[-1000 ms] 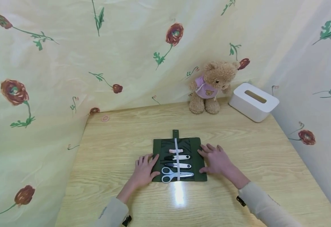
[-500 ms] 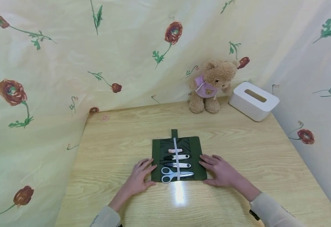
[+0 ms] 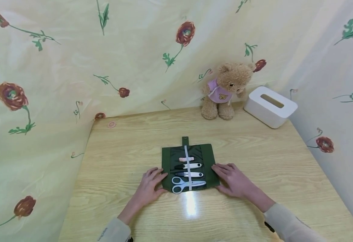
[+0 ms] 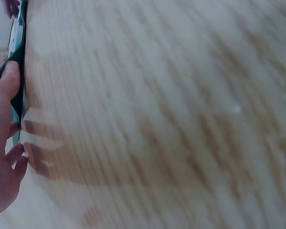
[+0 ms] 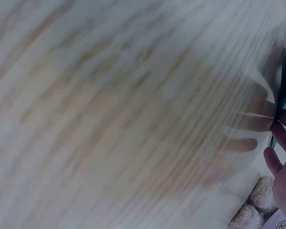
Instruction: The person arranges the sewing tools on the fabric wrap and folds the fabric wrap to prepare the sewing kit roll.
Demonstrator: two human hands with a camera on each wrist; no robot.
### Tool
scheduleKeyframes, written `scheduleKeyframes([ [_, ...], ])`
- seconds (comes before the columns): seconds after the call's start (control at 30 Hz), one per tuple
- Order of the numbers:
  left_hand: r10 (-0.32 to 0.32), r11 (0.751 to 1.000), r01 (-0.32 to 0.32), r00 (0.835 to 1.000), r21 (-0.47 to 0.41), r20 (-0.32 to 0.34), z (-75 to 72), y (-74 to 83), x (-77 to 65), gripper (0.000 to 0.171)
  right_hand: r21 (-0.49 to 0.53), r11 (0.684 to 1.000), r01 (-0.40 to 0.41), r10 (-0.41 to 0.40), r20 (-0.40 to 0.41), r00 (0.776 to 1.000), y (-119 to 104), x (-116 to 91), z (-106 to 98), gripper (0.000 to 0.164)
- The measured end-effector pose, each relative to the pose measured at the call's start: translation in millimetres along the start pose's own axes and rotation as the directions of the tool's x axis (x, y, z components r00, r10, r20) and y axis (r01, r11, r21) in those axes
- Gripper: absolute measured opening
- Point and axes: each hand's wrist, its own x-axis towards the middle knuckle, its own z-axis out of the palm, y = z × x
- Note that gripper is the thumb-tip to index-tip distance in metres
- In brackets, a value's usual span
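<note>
A dark green fabric tool roll (image 3: 208,161) lies unfolded mid-table, its snap tab (image 3: 185,140) pointing away. Under its white elastic strap sit light-blue-handled scissors (image 3: 178,185), two white-handled tools (image 3: 196,174) with dark ends and a small pink-and-white strip (image 3: 182,159). My left hand (image 3: 147,186) grips the near left corner, thumb at the front edge and fingers along the side. At the near right corner my right hand (image 3: 235,181) holds the roll likewise. The left wrist view shows the thumb (image 4: 10,76) against the raised green edge; the right wrist view shows the fingers (image 5: 280,136) at the roll's side.
A teddy bear (image 3: 222,95) in a purple top stands at the back, beside a white tissue box (image 3: 268,107). A small pink ring-shaped thing (image 3: 111,124) lies at the back left. Flower-patterned cloth (image 3: 146,60) hangs behind the wooden table (image 3: 128,141).
Both hands slid from the roll's side flaps toward its near corners. The thumbs have moved to the front edge, and the near corners now look slightly lifted.
</note>
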Motion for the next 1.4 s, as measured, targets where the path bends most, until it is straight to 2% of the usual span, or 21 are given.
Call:
scheduleKeyframes([
  [0.2, 0.019, 0.999, -0.017, 0.998, 0.028, -0.058, 4.6, 0.0, 0.6, 0.056, -0.036, 0.999, 0.013, -0.015, -0.035, 0.999, 2, 1, 3, 0.065],
  [0.5, 0.035, 0.999, -0.040, 0.987, -0.030, -0.154, 9.7, -4.3, 3.0, 0.049, -0.014, 1.000, -0.012, 0.011, -0.089, 0.996, 4, 2, 9, 0.061],
  [0.7, 0.040, 0.998, -0.048, 0.976, -0.030, -0.215, 14.2, -4.4, 3.0, 0.034, -0.005, 1.000, 0.015, -0.016, -0.122, 0.992, 6, 3, 13, 0.053],
  [0.87, 0.011, 0.996, -0.033, 0.969, -0.085, -0.247, 16.3, -4.1, 2.3, 0.030, 0.002, 0.999, 0.051, -0.051, -0.153, 0.987, 8, 3, 15, 0.042],
  [1.0, -0.022, 0.989, -0.019, 0.962, -0.146, -0.274, 15.5, -3.3, 4.1, 0.025, 0.041, 0.998, 0.037, -0.029, -0.170, 0.985, 8, 3, 14, 0.041],
  [1.1, -0.057, 0.982, 0.000, 0.954, -0.189, -0.296, 14.2, -2.0, 7.6, 0.014, 0.113, 0.993, -0.021, 0.043, -0.193, 0.980, 7, 4, 12, 0.039],
  [1.2, -0.117, 0.970, 0.041, 0.942, -0.241, -0.314, 13.5, 0.1, 12.5, 0.004, 0.198, 0.976, -0.088, 0.134, -0.228, 0.964, 5, 8, 10, 0.032],
  [1.3, -0.215, 0.951, 0.120, 0.918, -0.285, -0.333, 13.9, 4.4, 17.5, 0.013, 0.247, 0.959, -0.141, 0.206, -0.260, 0.943, 4, 15, 9, 0.026],
  [1.4, -0.321, 0.930, 0.224, 0.880, -0.291, -0.349, 16.2, 9.7, 22.9, 0.015, 0.280, 0.937, -0.209, 0.286, -0.273, 0.918, 2, 21, 8, 0.021],
])
